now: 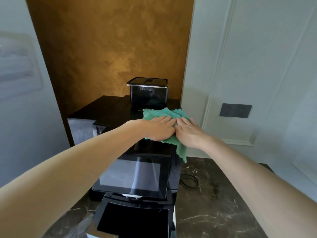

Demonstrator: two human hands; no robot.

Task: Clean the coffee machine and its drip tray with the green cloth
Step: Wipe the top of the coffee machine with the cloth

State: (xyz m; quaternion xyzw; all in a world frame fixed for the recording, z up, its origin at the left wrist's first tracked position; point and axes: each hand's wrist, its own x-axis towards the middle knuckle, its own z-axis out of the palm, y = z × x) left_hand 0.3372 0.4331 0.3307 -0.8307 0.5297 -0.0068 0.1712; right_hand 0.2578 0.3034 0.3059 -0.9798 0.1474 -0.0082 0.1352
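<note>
On the dark, white-veined marble counter (214,212) stands the boxy, gloss-black coffee machine (137,177), its drip tray (135,219) at the foot. A square smoked hopper (148,93) with a chrome-edged lid sits at its rear. Just before it, the nubbly green cloth (164,113) lies rumpled on the machine's top, one corner hanging over the right edge. The left hand (159,128) and right hand (190,133), touching, press it with straight fingers.

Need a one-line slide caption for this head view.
Head view: left hand and right hand press the green cloth flat on the coffee machine.
</note>
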